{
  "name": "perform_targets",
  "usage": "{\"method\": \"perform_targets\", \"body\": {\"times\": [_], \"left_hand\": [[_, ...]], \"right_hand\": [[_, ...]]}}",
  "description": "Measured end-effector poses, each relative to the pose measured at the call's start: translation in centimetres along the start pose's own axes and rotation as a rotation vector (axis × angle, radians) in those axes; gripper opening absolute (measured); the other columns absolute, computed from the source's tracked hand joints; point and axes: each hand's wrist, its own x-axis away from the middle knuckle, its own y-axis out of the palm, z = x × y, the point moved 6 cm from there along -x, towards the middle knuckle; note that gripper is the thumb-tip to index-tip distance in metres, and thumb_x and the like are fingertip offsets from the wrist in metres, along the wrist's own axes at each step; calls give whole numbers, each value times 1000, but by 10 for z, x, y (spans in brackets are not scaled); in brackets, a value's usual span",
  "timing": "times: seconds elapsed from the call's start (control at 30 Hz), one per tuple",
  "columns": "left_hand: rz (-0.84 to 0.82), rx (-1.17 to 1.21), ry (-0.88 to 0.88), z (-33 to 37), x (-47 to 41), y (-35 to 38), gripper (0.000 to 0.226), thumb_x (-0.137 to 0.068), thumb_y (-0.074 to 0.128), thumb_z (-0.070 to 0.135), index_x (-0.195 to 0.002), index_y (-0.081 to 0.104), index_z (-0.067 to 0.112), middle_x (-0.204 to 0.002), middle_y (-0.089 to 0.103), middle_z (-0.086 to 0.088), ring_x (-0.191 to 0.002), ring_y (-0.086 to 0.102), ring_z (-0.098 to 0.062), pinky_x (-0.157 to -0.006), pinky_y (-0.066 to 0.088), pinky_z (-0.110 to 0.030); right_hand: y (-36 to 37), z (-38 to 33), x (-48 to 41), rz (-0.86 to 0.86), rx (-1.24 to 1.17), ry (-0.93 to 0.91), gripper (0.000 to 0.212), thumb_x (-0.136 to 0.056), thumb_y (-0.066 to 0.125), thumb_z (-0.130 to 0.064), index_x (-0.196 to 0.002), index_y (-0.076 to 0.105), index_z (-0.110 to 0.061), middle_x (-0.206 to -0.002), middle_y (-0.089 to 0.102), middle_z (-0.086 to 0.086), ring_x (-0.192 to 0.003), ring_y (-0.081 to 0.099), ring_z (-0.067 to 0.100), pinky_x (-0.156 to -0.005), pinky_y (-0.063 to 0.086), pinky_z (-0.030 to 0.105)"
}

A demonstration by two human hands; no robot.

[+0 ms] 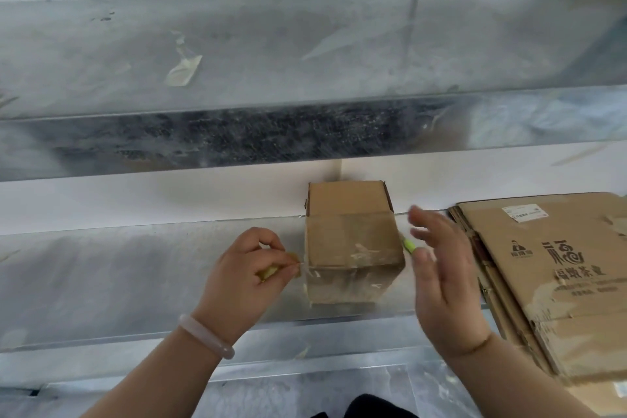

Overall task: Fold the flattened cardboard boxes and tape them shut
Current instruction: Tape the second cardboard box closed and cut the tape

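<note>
Fingers of the left hand: curled, thumb and forefinger pinching a small yellowish tape scrap, its free end just beside the box's left near corner; whether it touches the cardboard cannot be told. Fingers of the right hand: straight and spread, holding nothing, palm turned toward the box's right side, close but apart; motion-blurred. A pale bracelet sits on the left wrist. Between the hands: one folded box standing on the metal shelf, right of its middle, near face close to the shelf's front edge, far end up to the wall. Glossy tape covers the near part of its top and runs down over the near face. A small green object lies just beside the box's right side; what it is, unclear. Flattened boxes are stacked at the shelf's right end, overhanging the front edge. Judgement: this box is at the taping step, near its finish; the pinched scrap needs pressing down or pulling off, the open hand bracing the right side. Afterwards, a flat from the stack. Orientation: the box's long axis appears to run front edge to back edge, taped top upward.
</note>
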Motion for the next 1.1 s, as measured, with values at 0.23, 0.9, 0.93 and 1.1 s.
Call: {"method": "perform_targets", "body": {"times": [0.23,0.9,0.93,1.1], "left_hand": [[46,31,-133,8,20,10,14,-76,80,16,-79,78,29,-95,57,20,-91,58,0,-73,40,-4],[243,-6,-307,48,58,10,25,-75,80,16,-80,64,35,-90,58,22,-93,52,10,-72,39,1],[247,-11,-308,48,58,9,25,-75,79,15,-78,64,35,-89,58,22,-92,53,9,-72,40,0],[251,-11,-303,50,59,11,16,-76,78,13,-75,70,27,-91,54,22,-93,52,8,-72,40,-1]], "right_hand": [[-8,156,43,-567,719,731,45,-97,54,-36,-140,46,-22,-131,52,5,-119,48,22,-102,43,39],[-16,-55,60,-923,242,111,68,-103,31,-36,-123,-20,-78,-105,50,-15,-84,56,10,-73,47,27],[-9,-57,62,-955,284,94,72,-104,30,-33,-119,-28,-74,-110,48,-13,-85,55,10,-76,47,28],[15,-53,71,-997,460,33,87,-101,34,-19,-118,-44,-53,-123,44,-7,-83,52,17,-73,48,33]]}}
